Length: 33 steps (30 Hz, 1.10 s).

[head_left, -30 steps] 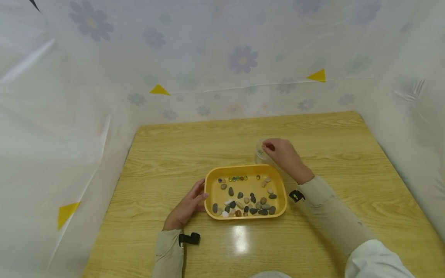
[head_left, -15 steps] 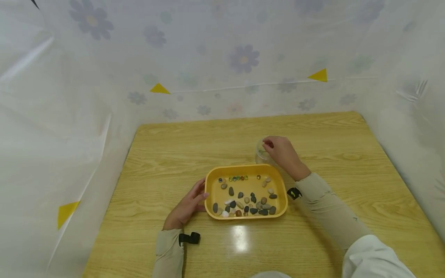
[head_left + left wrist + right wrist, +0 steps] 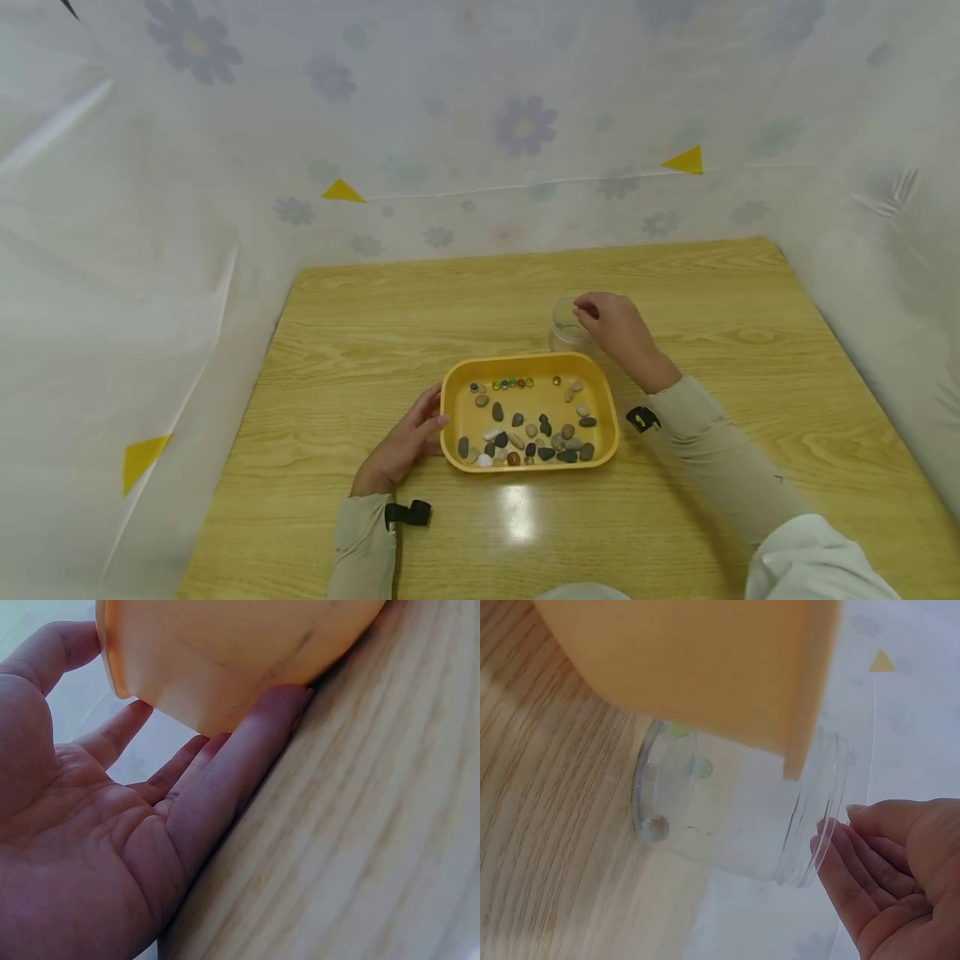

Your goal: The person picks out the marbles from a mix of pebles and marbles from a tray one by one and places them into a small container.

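A yellow plastic tray (image 3: 525, 467) holds dark, tan and white pebbles, with a row of glass marbles (image 3: 513, 383) near its far wall. My left hand (image 3: 401, 446) touches the tray's left side; in the left wrist view its fingers lie fairly straight against the outer wall. Behind the tray stands a clear round jar (image 3: 742, 810), upright and lidless, with a few marbles (image 3: 656, 827) at its bottom. My right hand (image 3: 618, 333) is at the jar's mouth, fingertips just at the rim and loosely bent. Nothing shows between thumb and fingers.
The wood-grain table (image 3: 360, 333) extends around the tray and jar. Translucent sheeting with flower prints encloses its back and sides, carrying yellow triangles (image 3: 343, 191). A pale rounded edge (image 3: 583, 592) shows at the bottom of the head view.
My right hand has shifted slightly to the right over the jar's mouth, so more of the jar shows. The left hand and tray stay in place.
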Tool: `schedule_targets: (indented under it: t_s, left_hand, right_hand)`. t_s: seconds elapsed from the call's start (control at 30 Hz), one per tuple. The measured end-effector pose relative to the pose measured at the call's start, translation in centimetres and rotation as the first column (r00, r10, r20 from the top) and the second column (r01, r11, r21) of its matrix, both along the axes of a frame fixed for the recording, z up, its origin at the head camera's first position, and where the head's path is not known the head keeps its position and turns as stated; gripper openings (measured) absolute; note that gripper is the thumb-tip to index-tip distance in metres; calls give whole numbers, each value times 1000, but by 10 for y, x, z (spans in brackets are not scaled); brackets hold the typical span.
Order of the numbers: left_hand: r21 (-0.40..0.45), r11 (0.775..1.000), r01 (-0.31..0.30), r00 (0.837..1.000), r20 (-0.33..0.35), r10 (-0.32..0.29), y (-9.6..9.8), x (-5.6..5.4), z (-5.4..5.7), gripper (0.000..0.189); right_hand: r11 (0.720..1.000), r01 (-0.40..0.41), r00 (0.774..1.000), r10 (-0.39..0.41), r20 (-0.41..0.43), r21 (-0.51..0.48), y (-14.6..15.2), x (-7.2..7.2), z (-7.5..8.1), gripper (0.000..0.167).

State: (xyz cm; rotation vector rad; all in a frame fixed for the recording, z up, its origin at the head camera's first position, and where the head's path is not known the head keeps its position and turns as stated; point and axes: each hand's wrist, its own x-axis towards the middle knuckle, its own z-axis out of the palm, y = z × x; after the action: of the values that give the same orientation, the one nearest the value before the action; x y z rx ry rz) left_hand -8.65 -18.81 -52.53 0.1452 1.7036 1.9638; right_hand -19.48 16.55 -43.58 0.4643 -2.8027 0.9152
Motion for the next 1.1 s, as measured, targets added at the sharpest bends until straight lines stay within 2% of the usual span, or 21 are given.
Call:
schedule_targets:
  t_s: [0.23,0.43,0.57,0.87,1.1]
  left_hand:
    - [16,1000,15,1000,14,-15,-1,-1,3,55]
    - [11,999,42,999,5,-43,1,1,19,57]
    - [2,999,43,999,22,-43,3,1,26,56]
    - [-10,999,40,999,16,-40,4,1,27,55]
    - [-8,999,40,999,19,-40,4,1,26,55]
  right_hand:
    - [1000,-12,1000,12,-20,10,3,6,5,20]
    - [1000,-19,1000,19,-2,7,5,11,6,21]
    - [1000,-24,1000,24,-1,7,4,17,8,20]
    - [999,-32,999,30,39,36,-1,36,6,18]
    - [998,-55,998,54,30,42,-8,53,2,14]
